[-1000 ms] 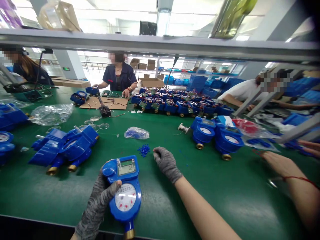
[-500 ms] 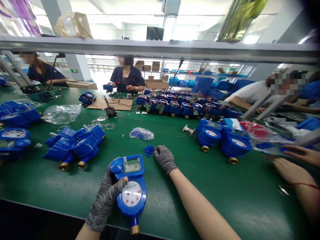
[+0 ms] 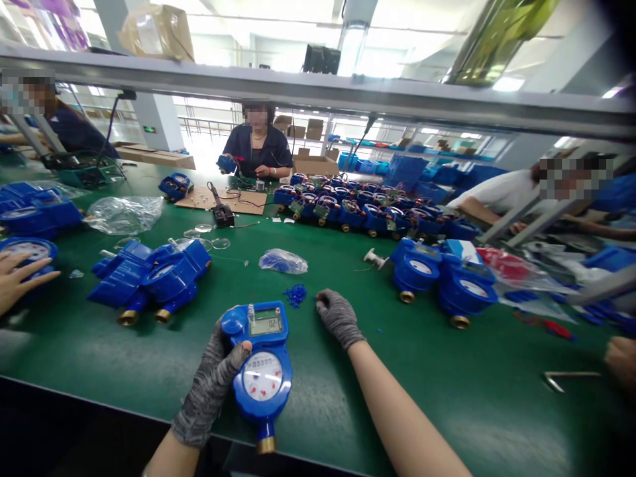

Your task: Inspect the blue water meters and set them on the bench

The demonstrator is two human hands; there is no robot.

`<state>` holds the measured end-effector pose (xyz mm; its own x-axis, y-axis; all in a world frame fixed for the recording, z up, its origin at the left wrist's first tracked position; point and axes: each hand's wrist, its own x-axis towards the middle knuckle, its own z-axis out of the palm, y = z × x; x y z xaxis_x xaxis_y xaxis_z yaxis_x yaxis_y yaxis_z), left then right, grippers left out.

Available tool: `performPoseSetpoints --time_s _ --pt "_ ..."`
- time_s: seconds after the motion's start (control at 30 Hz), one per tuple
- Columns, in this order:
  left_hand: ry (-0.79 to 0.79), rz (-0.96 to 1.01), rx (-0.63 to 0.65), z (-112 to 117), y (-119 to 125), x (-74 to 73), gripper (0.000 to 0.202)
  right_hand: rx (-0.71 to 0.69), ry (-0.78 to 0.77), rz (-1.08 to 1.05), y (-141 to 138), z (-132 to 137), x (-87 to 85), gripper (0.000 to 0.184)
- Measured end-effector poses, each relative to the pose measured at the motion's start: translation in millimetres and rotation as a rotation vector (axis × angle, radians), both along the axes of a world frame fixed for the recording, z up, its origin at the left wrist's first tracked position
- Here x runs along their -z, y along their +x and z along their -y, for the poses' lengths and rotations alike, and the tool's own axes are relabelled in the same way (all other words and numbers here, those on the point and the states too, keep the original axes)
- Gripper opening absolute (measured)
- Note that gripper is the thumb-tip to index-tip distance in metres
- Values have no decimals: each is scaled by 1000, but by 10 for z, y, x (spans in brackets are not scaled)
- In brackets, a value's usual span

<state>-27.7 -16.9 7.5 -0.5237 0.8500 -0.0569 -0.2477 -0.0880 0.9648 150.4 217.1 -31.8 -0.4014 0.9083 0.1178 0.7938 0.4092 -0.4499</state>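
Note:
My gloved left hand [image 3: 205, 387] is wrapped round the left side of a blue water meter [image 3: 278, 354], its thumb lying over the front. The meter's display and round dial face me, and its brass-ended pipe points toward the table's near edge. My right hand [image 3: 340, 318], in a grey fingerless glove, rests on the table with its fingers curled together. Whatever those fingertips pinch is too small to name. Just left of them lies a pile of tiny blue parts [image 3: 295, 295]. Behind the pile is a clear plastic bag [image 3: 283, 261] with blue parts in it.
Two blue meters [image 3: 173, 275] lie to the left, and two more meters [image 3: 416, 265] stand at right. Rows of open meters [image 3: 368, 209] fill the back. A co-worker's hand [image 3: 20, 281] reaches in at far left. A hex key [image 3: 569, 376] lies at right.
My right hand has drawn slightly right, away from the blue pile. At left a co-worker's hand has come onto a meter. The co-worker's hands at right have pulled back, uncovering the hex key.

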Motion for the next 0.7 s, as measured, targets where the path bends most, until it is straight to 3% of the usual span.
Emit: performPoseSetpoints --time_s 0.27,0.4,0.47,0.57,0.7 --pt "12 -6 14 2 -11 22 64 11 -1 -20 -179 -87 1 17" --pt "11 0 -81 38 -37 86 53 -5 -22 -91 -132 77 -186 18" --pt "13 8 -185 49 -43 114 44 -109 -46 -234 -107 347 -388 18" --pt "18 4 -215 32 -31 69 38 -437 -92 -545 -156 895 -736 16" --pt "8 8 -178 -19 -1 -83 36 -730 159 -476 -381 1418 -972 10"
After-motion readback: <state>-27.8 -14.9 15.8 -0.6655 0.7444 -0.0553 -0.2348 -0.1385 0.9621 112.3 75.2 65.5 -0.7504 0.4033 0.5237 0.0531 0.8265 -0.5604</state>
